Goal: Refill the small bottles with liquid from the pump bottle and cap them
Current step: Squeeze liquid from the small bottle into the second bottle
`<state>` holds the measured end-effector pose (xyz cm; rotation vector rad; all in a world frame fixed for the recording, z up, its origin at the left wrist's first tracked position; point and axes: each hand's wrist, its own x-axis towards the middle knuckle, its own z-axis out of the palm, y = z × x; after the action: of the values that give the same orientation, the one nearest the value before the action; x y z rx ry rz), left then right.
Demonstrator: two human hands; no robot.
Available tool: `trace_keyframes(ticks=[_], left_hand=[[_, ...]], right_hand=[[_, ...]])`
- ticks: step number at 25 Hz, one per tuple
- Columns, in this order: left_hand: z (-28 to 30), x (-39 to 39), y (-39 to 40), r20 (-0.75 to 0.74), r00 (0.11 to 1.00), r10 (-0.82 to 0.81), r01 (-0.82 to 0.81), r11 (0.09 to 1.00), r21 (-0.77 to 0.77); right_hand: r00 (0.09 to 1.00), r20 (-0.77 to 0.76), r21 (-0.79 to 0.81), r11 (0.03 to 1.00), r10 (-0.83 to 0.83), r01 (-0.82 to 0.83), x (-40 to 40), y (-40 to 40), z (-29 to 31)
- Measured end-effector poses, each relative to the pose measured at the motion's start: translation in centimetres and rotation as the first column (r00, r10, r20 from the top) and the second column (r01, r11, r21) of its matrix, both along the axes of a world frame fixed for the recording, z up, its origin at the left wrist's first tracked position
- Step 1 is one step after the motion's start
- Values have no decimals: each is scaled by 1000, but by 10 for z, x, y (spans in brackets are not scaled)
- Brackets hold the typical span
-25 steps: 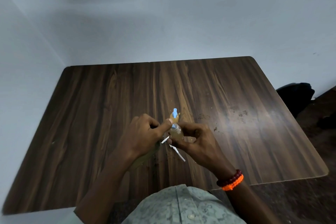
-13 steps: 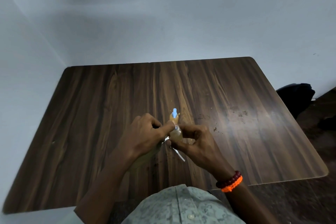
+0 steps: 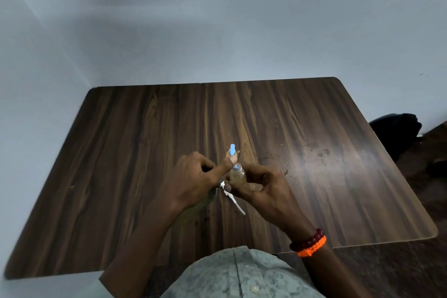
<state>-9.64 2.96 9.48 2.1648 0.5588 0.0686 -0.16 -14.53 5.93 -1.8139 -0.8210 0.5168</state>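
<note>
My right hand [image 3: 263, 186] holds a small clear bottle [image 3: 238, 175] of amber liquid upright just above the table. My left hand [image 3: 193, 176] has curled fingers, and its thumb presses on a small blue cap [image 3: 235, 166] at this bottle's mouth. Just behind stands a second small bottle [image 3: 232, 152] with a blue top. A thin white tube [image 3: 234, 199] sticks out below and between my hands. Another clear amber piece [image 3: 256, 187] shows under my right fingers. I cannot make out the pump bottle's body.
The dark wooden table [image 3: 121, 152] sits in a corner, with grey walls at the left and back. Small stains [image 3: 321, 152] mark its right half. A dark bag [image 3: 396, 130] lies on the floor past the right edge.
My left thumb has slid up onto the top of the held bottle. Both hands stay at the same spot above the table.
</note>
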Motion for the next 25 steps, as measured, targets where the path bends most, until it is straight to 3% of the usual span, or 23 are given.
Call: trace_keyframes(ticks=[25], left_hand=[[5, 2, -3, -25, 999, -46, 45, 998, -37]], right_hand=[[1000, -15, 29, 999, 15, -15, 2, -4, -2]])
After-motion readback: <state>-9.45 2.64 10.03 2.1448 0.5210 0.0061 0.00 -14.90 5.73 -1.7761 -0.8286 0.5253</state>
